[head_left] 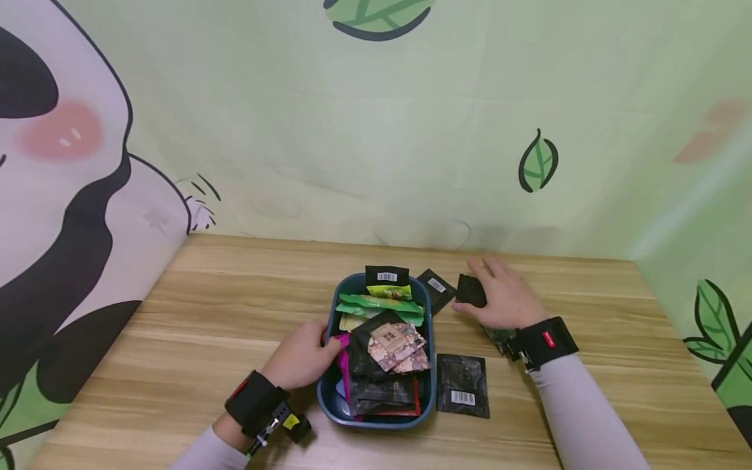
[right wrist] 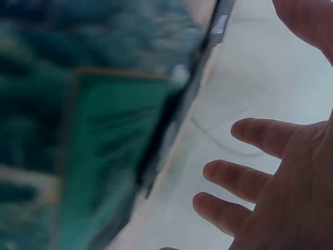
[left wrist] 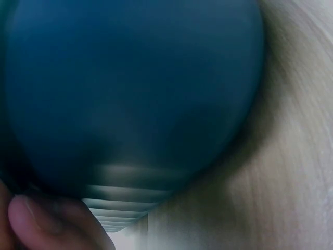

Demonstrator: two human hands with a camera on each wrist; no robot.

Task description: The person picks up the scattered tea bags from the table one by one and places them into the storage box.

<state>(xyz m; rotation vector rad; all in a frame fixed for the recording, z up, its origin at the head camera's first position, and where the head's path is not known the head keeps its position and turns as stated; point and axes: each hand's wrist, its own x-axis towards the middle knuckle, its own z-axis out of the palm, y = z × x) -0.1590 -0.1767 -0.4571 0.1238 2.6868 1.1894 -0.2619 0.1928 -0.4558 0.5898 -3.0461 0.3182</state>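
A blue plastic basket (head_left: pixel 327 398) filled with sachets stands on the table. My left hand (head_left: pixel 299 356) grips its left rim, the thumb beside a pink packet (head_left: pixel 343 372); in the left wrist view the fingers (left wrist: pixel 57 224) meet the basket's side (left wrist: pixel 135 94). My right hand (head_left: pixel 508 297) is spread over the table right of the basket, thumb and forefinger either side of a black sachet (head_left: pixel 470 290). In the right wrist view the fingers are extended and apart. A patterned packet with a green label (right wrist: pixel 114 156) lies close under that wrist.
On the table right of the basket lie a black sachet with a barcode (head_left: pixel 463 385) and another black sachet (head_left: pixel 437 290) near its back corner. Inside the basket are green packets (head_left: pixel 382 303), black sachets and floral-patterned ones (head_left: pixel 393 346). A printed backdrop (head_left: pixel 411 163) closes off the table's far edge.
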